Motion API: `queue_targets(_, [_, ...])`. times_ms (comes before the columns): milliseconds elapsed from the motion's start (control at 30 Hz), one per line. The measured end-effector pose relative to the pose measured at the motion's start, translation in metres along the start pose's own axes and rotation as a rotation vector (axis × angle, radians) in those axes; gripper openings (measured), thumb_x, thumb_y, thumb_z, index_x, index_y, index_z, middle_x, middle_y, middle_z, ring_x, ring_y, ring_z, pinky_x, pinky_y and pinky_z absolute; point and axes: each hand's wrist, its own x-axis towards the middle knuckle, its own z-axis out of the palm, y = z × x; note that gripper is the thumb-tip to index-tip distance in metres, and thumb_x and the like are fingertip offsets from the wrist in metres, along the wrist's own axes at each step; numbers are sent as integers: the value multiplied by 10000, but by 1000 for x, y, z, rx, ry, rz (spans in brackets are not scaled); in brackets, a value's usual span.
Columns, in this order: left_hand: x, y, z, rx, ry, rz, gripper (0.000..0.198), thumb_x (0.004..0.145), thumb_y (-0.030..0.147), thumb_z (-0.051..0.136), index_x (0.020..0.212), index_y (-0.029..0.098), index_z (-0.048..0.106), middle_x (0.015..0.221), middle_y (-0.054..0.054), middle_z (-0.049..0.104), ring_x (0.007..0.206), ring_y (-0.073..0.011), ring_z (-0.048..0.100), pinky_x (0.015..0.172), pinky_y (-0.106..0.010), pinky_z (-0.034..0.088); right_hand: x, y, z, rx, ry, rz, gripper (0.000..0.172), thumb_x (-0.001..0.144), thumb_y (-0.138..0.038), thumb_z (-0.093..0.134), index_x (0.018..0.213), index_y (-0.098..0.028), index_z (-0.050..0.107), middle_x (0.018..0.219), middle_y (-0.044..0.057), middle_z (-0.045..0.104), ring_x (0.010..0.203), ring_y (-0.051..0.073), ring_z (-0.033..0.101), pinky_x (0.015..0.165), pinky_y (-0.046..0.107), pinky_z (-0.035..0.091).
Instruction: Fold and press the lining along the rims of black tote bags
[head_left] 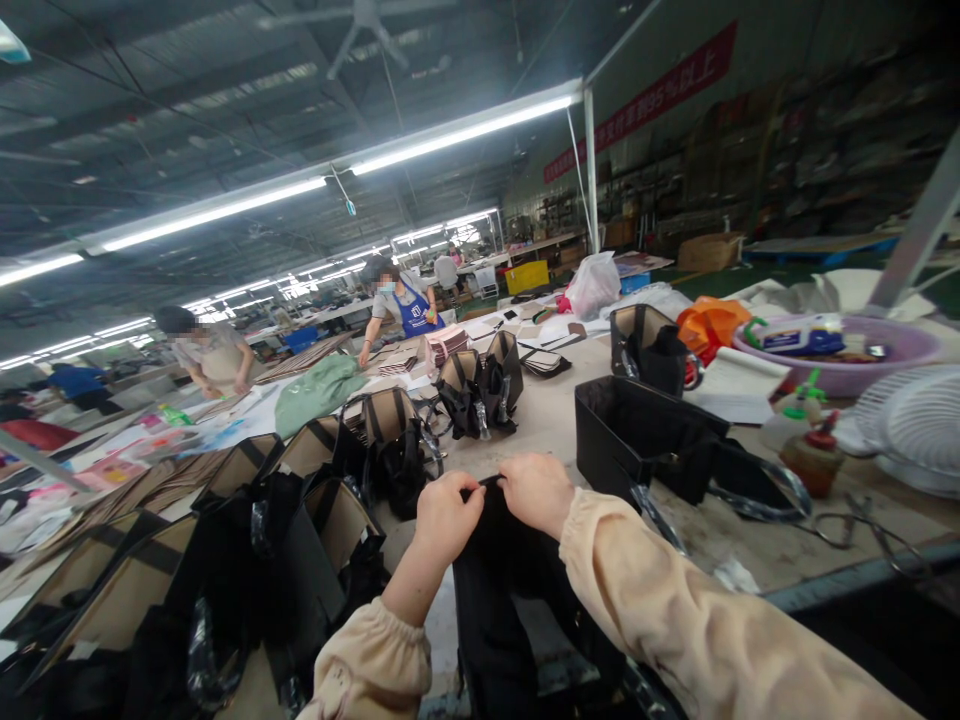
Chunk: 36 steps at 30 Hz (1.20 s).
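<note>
Right in front of me a black handbag point(491, 610) rests on the table's near edge. My left hand point(448, 515) pinches the far end of its top rim. Close beside it, my right hand point(536, 492) grips the same rim with thumb and fingers. A small gap separates the two hands. The bag's lower part runs out of view under my right sleeve. To the right stands another black bag point(611, 435), its top open and a plastic-wrapped handle lying by it.
Rows of black bags with tan insides point(330, 530) crowd the left. On the right are a purple basin point(892, 350), a white fan point(915, 425), a bottle with a red cap point(814, 460) and scissors point(851, 520). Two people work across the table.
</note>
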Motion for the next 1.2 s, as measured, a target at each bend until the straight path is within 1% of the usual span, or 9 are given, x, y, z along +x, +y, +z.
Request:
queue_targets(100, [1,1,0,4,-2,-36,142,769,253,567,664,186,635,700,-3,660,672,-136,590,636,-242,409,0,0,0,0,-5,6,220,853,-279,449,865,-199,653,909,65,688,892,201,626,736,279,440])
queue_targets(433, [4,3,2,24,0,-129,145,747,277,589,634,199,637,673,3,658,643,-141,586,604,-249,383,0,-1,-3,-6,-26,18,226,864,-294,447,877,-205,655,922,67,688,901,205,624,748,282,440])
queue_targets(767, [5,8,2,42,-1,-159,160,745,282,582,606,205,601,608,12,617,593,-144,557,560,-253,333,3,0,-3,6,-40,3,255,861,-269,417,898,-198,659,943,76,680,913,202,615,763,292,428])
queue_targets(833, [5,7,2,45,3,-161,160,745,285,582,606,206,595,598,14,607,587,-146,551,554,-254,322,2,2,-4,11,-46,-3,257,864,-293,421,898,-201,658,938,70,678,906,204,617,755,297,430])
queue_targets(900, [5,7,3,46,6,-161,161,748,284,580,607,206,591,592,14,601,586,-147,547,554,-255,318,1,4,-6,17,-54,-19,270,860,-367,443,918,-211,655,948,61,674,911,206,614,754,300,431])
queue_targets(1000, [6,6,3,43,3,-156,155,753,274,578,616,204,586,587,15,595,586,-146,548,556,-256,321,1,4,-8,20,-54,-36,305,844,-436,471,995,-228,636,1006,60,656,956,209,595,772,305,425])
queue_targets(1067, [6,5,3,36,-7,-144,146,753,265,582,621,203,581,599,17,604,601,-142,559,570,-253,336,3,4,-7,15,-55,-31,272,859,-388,456,988,-231,636,1006,63,653,958,206,592,764,302,422])
queue_targets(1133, [5,3,2,25,-24,-124,122,751,256,593,642,203,579,625,22,624,625,-136,578,589,-245,360,6,5,-5,8,-65,-22,242,865,-334,444,935,-225,649,965,66,665,927,203,603,740,296,422])
queue_targets(1200, [3,-2,1,-15,-44,-109,45,739,242,613,735,207,586,681,28,659,670,-130,608,620,-232,394,9,6,-4,5,-79,-18,229,857,-323,454,901,-224,656,934,66,677,902,204,612,726,293,423])
